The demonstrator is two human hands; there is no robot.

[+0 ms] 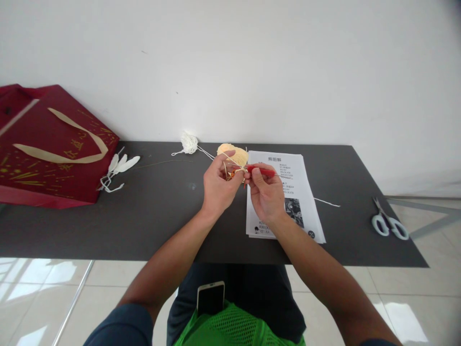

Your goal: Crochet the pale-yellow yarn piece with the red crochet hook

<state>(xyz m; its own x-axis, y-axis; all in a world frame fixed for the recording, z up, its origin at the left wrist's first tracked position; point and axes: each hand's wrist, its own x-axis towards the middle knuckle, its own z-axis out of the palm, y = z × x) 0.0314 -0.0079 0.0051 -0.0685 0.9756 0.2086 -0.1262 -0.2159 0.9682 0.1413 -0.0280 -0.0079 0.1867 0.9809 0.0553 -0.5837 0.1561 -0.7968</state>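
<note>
Your right hand (267,196) grips slim red-handled hook (262,171) crosswise, tip leftward at orange-and-cream yarn piece (230,176) your left hand (219,188) pinches.

Your left forearm (176,245) and right forearm (320,264) slant inward from the lower corners, bare below the elbows. Your left hand (220,188) arches its index finger above its thumb, which points toward the right. Your right hand (265,196) grips with its thumb on top, fingers curled beneath. The 2 hands' fingertips sit very close together, wrists farther apart.
</note>
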